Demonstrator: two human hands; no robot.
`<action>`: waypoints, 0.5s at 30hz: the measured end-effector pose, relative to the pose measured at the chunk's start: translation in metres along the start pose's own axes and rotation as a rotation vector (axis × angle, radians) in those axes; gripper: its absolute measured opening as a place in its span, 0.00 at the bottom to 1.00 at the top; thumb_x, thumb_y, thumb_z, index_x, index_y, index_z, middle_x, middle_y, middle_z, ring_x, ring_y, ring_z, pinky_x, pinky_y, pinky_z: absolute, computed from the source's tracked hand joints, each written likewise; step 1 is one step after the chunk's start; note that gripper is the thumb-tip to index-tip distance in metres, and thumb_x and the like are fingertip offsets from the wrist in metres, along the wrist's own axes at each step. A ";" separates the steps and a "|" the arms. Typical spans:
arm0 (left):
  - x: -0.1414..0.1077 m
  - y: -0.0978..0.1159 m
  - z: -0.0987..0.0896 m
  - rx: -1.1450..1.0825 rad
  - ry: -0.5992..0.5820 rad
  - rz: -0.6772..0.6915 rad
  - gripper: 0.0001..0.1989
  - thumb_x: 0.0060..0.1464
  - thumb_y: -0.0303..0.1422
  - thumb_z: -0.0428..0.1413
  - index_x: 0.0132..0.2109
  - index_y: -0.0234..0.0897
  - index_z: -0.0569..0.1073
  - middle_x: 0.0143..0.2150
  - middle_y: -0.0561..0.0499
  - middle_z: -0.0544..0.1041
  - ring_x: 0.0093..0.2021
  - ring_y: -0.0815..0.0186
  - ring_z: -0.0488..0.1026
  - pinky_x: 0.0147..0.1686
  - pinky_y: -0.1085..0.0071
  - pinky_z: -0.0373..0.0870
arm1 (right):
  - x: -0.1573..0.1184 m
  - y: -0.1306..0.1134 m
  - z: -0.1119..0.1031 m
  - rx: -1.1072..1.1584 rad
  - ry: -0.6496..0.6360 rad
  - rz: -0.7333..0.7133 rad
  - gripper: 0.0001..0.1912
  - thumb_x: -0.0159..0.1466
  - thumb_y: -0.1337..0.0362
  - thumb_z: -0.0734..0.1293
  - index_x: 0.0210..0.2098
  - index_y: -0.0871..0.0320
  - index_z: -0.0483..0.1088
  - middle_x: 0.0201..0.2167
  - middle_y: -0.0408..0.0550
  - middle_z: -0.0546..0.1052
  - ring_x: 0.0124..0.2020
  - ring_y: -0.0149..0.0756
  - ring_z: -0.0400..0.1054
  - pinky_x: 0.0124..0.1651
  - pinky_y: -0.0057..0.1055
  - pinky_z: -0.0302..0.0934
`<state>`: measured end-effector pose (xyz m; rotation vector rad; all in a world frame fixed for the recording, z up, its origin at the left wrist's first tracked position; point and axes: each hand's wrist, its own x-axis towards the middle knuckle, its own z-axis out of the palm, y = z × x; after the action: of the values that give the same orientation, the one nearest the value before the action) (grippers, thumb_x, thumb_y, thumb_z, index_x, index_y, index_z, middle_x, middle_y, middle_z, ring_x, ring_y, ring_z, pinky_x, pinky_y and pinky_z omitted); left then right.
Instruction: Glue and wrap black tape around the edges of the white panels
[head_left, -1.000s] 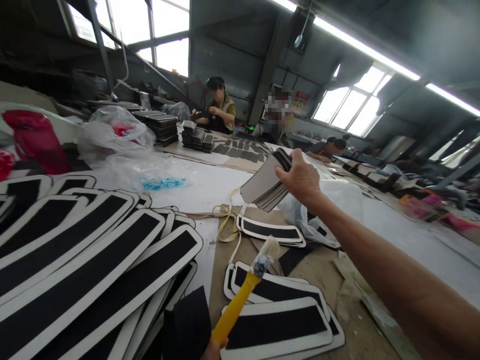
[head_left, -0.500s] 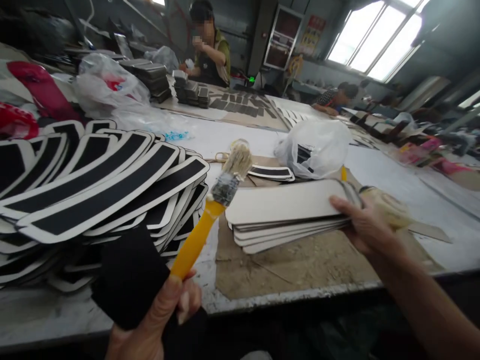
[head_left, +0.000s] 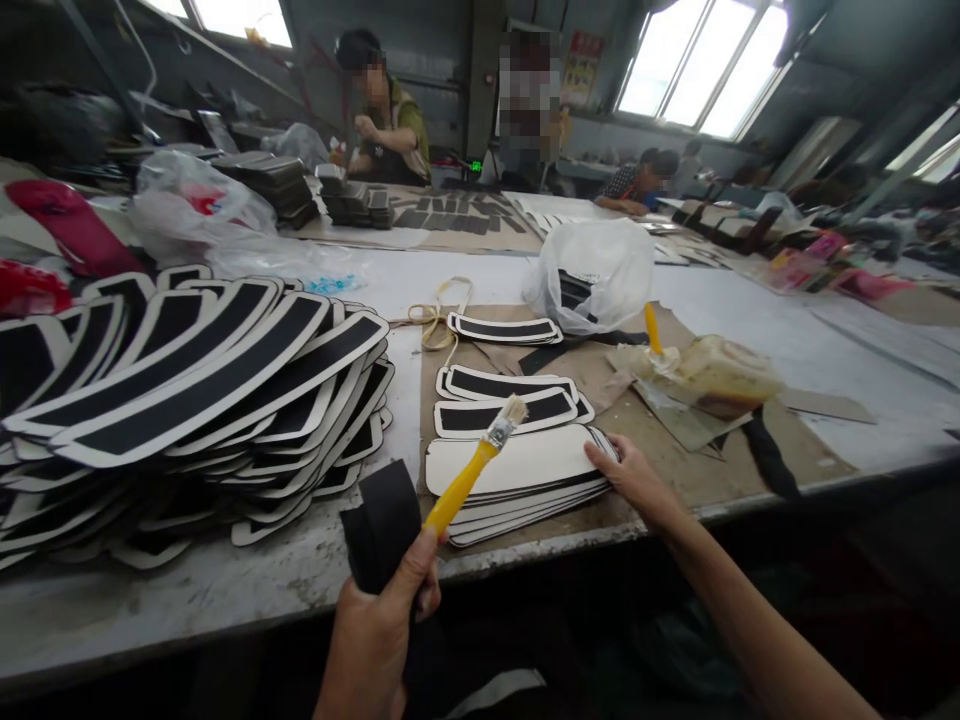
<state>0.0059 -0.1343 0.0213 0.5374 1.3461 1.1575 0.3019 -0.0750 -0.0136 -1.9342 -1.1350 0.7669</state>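
My left hand (head_left: pixel 405 590) is closed round the yellow handle of a brush (head_left: pixel 461 485), whose bristles point up and away. Black strips (head_left: pixel 381 525) are also in that hand, hanging beside the handle. My right hand (head_left: pixel 626 475) grips the right end of a stack of white curved pieces (head_left: pixel 510 462), thumb on top, at the front of the brown board (head_left: pixel 795 450). Just behind the stack lie white pieces with black centres (head_left: pixel 506 412). A large fanned pile of similar black-and-white pieces (head_left: pixel 202 400) covers the table on the left.
Behind the board stands a white plastic bag (head_left: pixel 592 275). A glue-smeared container (head_left: pixel 712 370) with a yellow handle (head_left: pixel 652 328) is at the right. Clear plastic bags (head_left: pixel 202 205) lie at the back left. A person (head_left: pixel 386 125) sits across the table.
The white stack has come down and nearer, exposing the pieces behind it. My left hand has shifted right with the brush and black strips. The camera view has also moved.
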 end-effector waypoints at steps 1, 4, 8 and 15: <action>0.000 0.000 0.002 0.015 0.002 -0.006 0.19 0.36 0.44 0.67 0.25 0.30 0.75 0.18 0.55 0.64 0.19 0.75 0.58 0.18 0.79 0.57 | -0.007 -0.004 -0.002 -0.155 0.122 -0.157 0.26 0.57 0.52 0.67 0.48 0.63 0.67 0.41 0.59 0.74 0.43 0.50 0.69 0.47 0.48 0.65; 0.000 0.002 0.011 0.058 0.001 -0.007 0.20 0.35 0.45 0.66 0.25 0.30 0.75 0.18 0.55 0.64 0.19 0.75 0.57 0.17 0.78 0.55 | -0.039 -0.026 0.003 -0.427 0.290 -0.707 0.19 0.62 0.57 0.64 0.50 0.59 0.68 0.44 0.57 0.71 0.48 0.49 0.65 0.53 0.49 0.60; -0.008 0.002 0.029 0.106 -0.035 -0.017 0.21 0.34 0.47 0.66 0.25 0.31 0.74 0.17 0.55 0.63 0.18 0.74 0.57 0.17 0.77 0.54 | -0.077 -0.060 0.032 -0.490 0.134 -1.127 0.18 0.64 0.67 0.63 0.54 0.55 0.66 0.38 0.54 0.71 0.38 0.41 0.68 0.39 0.35 0.68; -0.001 0.006 0.023 0.165 -0.004 0.049 0.22 0.31 0.46 0.68 0.28 0.34 0.75 0.17 0.56 0.65 0.19 0.72 0.60 0.18 0.77 0.60 | -0.065 -0.062 0.029 -0.528 0.146 -1.227 0.14 0.65 0.74 0.59 0.49 0.60 0.68 0.35 0.54 0.72 0.36 0.40 0.69 0.35 0.33 0.69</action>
<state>0.0256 -0.1256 0.0318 0.6950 1.4397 1.0893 0.2238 -0.1041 0.0306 -1.1939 -2.1786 -0.3672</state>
